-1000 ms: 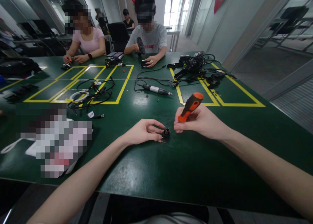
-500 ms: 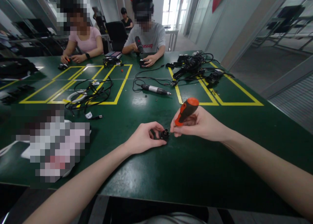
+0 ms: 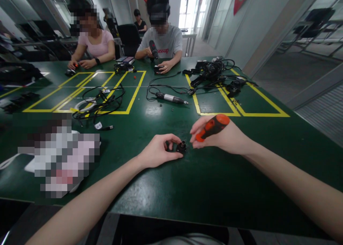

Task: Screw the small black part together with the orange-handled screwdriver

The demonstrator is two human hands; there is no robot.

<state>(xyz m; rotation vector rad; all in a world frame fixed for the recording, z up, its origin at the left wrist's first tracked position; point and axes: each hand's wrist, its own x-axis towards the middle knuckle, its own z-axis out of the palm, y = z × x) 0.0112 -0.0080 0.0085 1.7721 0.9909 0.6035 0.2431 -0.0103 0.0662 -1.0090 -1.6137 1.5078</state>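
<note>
Between the thumb and fingers of my left hand is a small round black part, with a short upright cylinder on top, resting on the green table. Just right of it, my right hand grips a screwdriver by its orange and dark handle. The handle's butt end tilts up to the right. The screwdriver's shaft is not visible. A gap separates my right fingers from the black part.
Ahead lies an electric screwdriver with its cord. Cables lie left, and a black cable pile back right. A pixelated bundle sits near left. Two people work across the table, one holding a power tool.
My right hand has moved slightly right, away from the black part, and the screwdriver handle has tilted further over to the right. My left hand keeps its hold.
</note>
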